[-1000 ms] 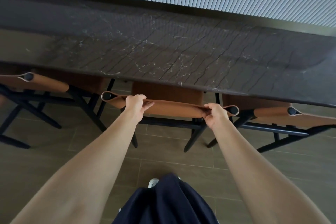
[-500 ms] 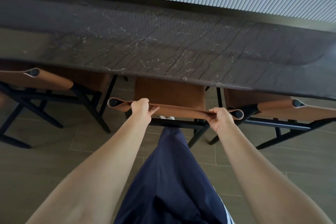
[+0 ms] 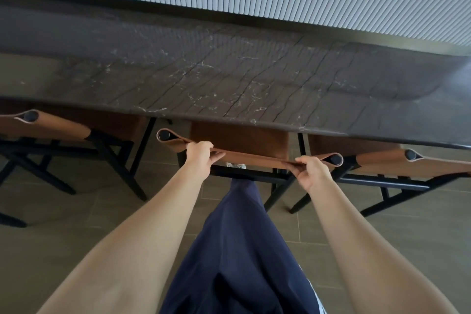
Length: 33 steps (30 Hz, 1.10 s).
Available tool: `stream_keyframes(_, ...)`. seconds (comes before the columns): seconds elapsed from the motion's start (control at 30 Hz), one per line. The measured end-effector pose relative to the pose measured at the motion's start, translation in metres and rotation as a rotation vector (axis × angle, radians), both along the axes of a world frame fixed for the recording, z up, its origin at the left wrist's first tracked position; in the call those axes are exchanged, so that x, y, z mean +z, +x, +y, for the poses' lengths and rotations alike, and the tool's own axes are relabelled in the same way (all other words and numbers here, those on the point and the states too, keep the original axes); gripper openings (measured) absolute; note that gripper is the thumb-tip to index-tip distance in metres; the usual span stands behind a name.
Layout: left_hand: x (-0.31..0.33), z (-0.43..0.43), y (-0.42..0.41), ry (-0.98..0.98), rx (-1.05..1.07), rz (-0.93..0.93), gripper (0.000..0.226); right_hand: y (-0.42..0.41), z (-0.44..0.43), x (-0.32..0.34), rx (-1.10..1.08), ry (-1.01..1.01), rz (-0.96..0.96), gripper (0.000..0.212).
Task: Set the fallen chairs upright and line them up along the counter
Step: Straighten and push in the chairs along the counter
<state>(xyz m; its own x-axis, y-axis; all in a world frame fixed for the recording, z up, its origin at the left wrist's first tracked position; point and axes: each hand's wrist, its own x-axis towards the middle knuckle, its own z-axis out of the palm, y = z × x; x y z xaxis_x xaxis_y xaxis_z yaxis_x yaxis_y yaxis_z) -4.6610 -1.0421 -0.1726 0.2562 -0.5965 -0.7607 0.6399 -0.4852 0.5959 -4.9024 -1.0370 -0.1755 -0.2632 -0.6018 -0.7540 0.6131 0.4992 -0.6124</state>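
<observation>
Middle chair (image 3: 239, 139) upright, seat tucked under table (image 3: 229, 79) edge. Left grip (image 3: 198, 154) and right grip (image 3: 312, 173) both clenched on backrest sling (image 3: 254, 158). Judged: sling soft and yielding, frame stiff, weight moderate; best held near sling's end rails. Left chair (image 3: 51, 127) and right chair (image 3: 420, 167) upright at same table edge.

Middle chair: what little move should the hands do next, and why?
Probably let go. The left hand and right hand grip the backrest of the middle chair, which stands upright with its seat under the counter, roughly in line with the left chair and right chair, so it looks placed.
</observation>
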Motion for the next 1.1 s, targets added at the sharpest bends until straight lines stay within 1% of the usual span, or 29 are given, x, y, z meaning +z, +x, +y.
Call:
stream_keyframes(0.07, 0.001, -0.013, -0.005, -0.003, 0.009, 0.027, 0.050, -0.006, -0.013, 0.001, 0.010, -0.002, 0.021, 0.023)
stream_keyframes(0.17, -0.004, -0.022, -0.017, -0.001, 0.049, 0.068, 0.052, -0.016, -0.029, 0.000, 0.015, 0.008, 0.060, 0.042)
stream_keyframes(0.27, -0.010, -0.024, -0.020, -0.010, 0.057, 0.060, 0.053, -0.019, -0.034, -0.001, 0.028, 0.015, 0.061, 0.048)
stream_keyframes(0.37, -0.009, -0.025, -0.021, -0.004, 0.044, 0.025, 0.051, -0.020, -0.037, -0.003, 0.009, 0.015, 0.043, 0.046)
stream_keyframes(0.5, -0.006, -0.026, -0.023, 0.009, 0.046, 0.034, 0.053, -0.021, -0.037, 0.001, 0.038, 0.039, 0.048, 0.041)
stream_keyframes(0.63, 0.001, -0.027, -0.026, 0.032, 0.059, 0.047, 0.050, -0.026, -0.042, 0.005, 0.059, 0.043, 0.024, 0.026)
stream_keyframes(0.67, 0.003, -0.026, -0.028, 0.044, 0.064, 0.045, 0.050, -0.027, -0.043, 0.006, 0.066, 0.049, 0.022, 0.026)
stream_keyframes(0.77, 0.008, -0.024, -0.030, 0.053, 0.088, 0.046, 0.050, -0.029, -0.042, 0.006, 0.080, 0.064, 0.019, 0.036)
stream_keyframes(0.87, 0.010, -0.020, -0.031, 0.048, 0.101, 0.042, 0.051, -0.030, -0.040, 0.006, 0.115, 0.067, 0.021, 0.041)
stream_keyframes(1.1, 0.006, -0.009, -0.030, 0.028, 0.114, 0.032, 0.056, -0.032, -0.036, 0.004, 0.130, 0.062, 0.021, 0.038)
